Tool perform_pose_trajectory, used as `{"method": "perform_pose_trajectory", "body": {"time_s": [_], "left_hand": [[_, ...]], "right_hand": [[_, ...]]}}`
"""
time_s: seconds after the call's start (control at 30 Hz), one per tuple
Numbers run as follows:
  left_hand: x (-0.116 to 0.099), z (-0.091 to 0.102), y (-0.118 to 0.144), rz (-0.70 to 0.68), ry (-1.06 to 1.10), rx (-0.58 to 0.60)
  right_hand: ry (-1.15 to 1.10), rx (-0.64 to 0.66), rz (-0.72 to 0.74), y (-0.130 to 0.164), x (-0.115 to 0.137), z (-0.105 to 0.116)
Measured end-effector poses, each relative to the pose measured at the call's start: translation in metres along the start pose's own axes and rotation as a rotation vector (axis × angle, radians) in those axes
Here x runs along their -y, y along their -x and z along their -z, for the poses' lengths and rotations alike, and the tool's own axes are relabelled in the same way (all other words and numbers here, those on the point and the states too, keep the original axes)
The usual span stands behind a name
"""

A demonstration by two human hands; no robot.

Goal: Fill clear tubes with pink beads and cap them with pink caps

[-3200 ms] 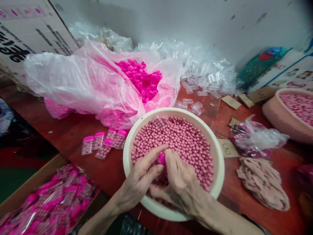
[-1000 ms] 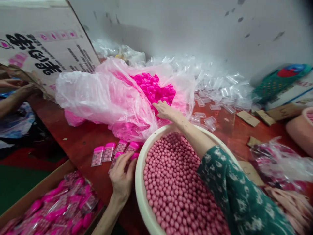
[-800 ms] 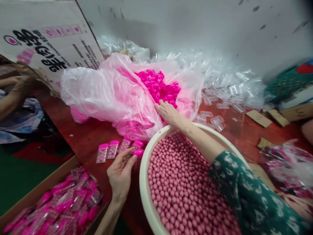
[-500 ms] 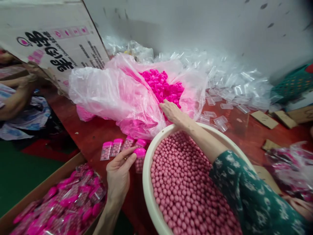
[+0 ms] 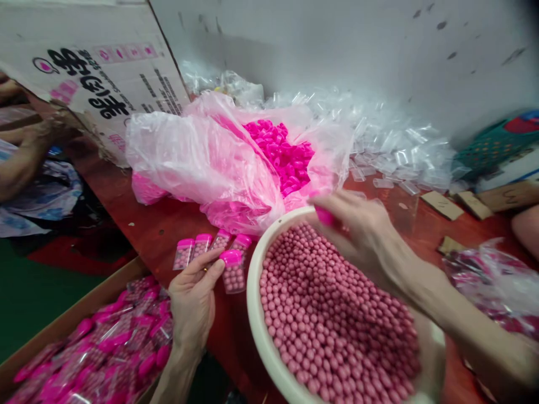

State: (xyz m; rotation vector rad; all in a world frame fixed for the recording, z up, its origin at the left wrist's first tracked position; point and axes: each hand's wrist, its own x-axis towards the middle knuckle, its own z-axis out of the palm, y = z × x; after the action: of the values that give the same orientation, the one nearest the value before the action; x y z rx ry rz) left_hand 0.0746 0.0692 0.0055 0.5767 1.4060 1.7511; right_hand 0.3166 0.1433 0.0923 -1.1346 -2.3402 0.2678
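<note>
My left hand (image 5: pixel 191 303) pinches a small clear bottle (image 5: pixel 233 275) of pink beads with a bright pink cap, held upright left of the tub. Several similar filled bottles (image 5: pixel 202 247) lie just behind it on the red table. My right hand (image 5: pixel 357 224), smeared by motion, is over the far right part of a cream tub (image 5: pixel 256 314) full of pink beads (image 5: pixel 320 331). A pink cap (image 5: pixel 323 216) shows at its fingers. Beyond the tub, loose pink caps (image 5: pixel 280 148) fill an open plastic bag (image 5: pixel 202 151).
A carton of capped bottles (image 5: pixel 113 348) stands at lower left. Clear empty bottles (image 5: pixel 396 146) are heaped along the wall. A printed white carton (image 5: pixel 109 73) stands behind left, beside another person's arm (image 5: pixel 25 151). Cardboard pieces (image 5: pixel 442 205) and a plastic bag (image 5: pixel 497 286) lie right.
My right hand has come back from the bag of caps toward the right, over the tub, with a pink cap at its fingers. My left hand still holds the bottle, slightly shifted left in view.
</note>
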Motion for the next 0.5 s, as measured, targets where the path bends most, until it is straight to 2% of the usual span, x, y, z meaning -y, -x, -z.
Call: {"method": "perform_pose_trajectory", "body": {"time_s": [0.07, 0.13, 0.2, 0.3, 0.4, 0.5], "left_hand": [[-0.007, -0.002, 0.003, -0.086, -0.015, 0.005], [-0.014, -0.007, 0.009, -0.160, -0.039, 0.021], [-0.019, -0.013, 0.020, -0.213, -0.084, 0.078], [-0.022, -0.024, 0.041, -0.251, -0.209, 0.267], [-0.018, -0.029, 0.061, -0.231, -0.313, 0.478], [-0.014, -0.027, 0.070, -0.180, -0.337, 0.582]], "right_hand": [[0.024, 0.194, -0.034, 0.044, 0.014, 0.008], [0.045, 0.230, -0.086, 0.076, 0.025, 0.007], [0.064, 0.216, -0.116, 0.093, 0.034, 0.002], [0.049, 0.169, -0.150, 0.097, 0.050, -0.009], [-0.064, 0.197, -0.098, 0.094, 0.066, -0.025], [-0.116, 0.166, -0.080, 0.093, 0.077, -0.041]]}}
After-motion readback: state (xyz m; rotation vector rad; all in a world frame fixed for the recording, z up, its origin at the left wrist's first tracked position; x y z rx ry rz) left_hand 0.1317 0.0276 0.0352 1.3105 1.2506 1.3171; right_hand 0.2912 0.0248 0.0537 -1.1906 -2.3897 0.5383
